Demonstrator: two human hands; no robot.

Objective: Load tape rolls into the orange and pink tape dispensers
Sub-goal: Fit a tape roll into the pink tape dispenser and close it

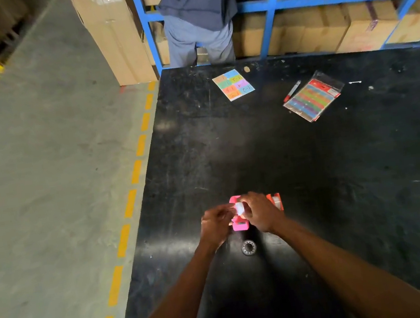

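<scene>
handwritten marks on sticker sheet [233,84], unreadable

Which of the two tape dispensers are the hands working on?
The pink dispenser, between both hands; the orange dispenser sits untouched behind the right hand.

Two dispensers [240,225]; two tape rolls [248,247]

Low in the frame's centre, the left hand [216,223] and right hand [260,215] hold a tape roll [239,208] over the pink dispenser [239,224]; the orange dispenser [275,199] sits just right.
</scene>
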